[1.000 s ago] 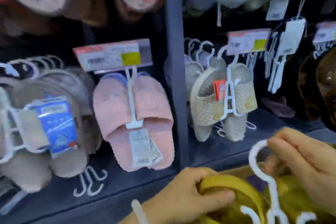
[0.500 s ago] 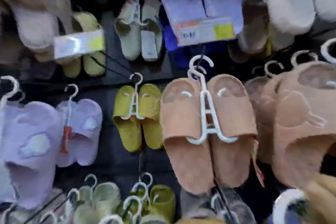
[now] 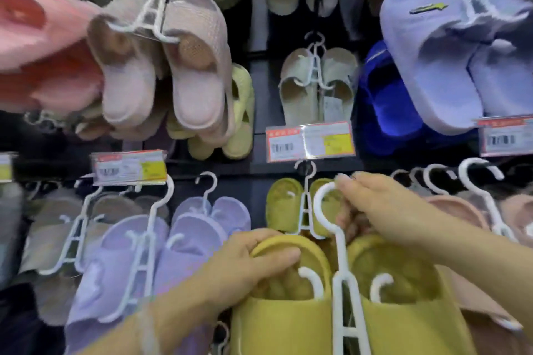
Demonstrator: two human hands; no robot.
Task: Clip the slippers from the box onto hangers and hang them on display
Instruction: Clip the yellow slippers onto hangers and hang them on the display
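Note:
A pair of yellow-green slippers (image 3: 398,323) is clipped on a white hanger (image 3: 343,291) at the bottom centre. My left hand (image 3: 248,265) grips the heel rim of the left slipper, fingers tucked inside it. My right hand (image 3: 383,207) pinches the top of the hanger's hook (image 3: 323,204), raised toward the display. Just behind the hook hangs a matching yellow-green pair (image 3: 285,204) on a peg under a price tag (image 3: 310,141). The box is out of view.
The display wall is packed with hung pairs: lilac slippers (image 3: 184,239) to the left, pink mesh ones (image 3: 161,60) at upper left, grey ones (image 3: 315,83) in the centre, blue-lilac slides (image 3: 450,46) at upper right, peach ones (image 3: 461,210) to the right.
The view swung up from the low shelf across the wall and settled on the yellow-green row. Both hands rose with the yellow-green pair, and the hook now sits near the peg.

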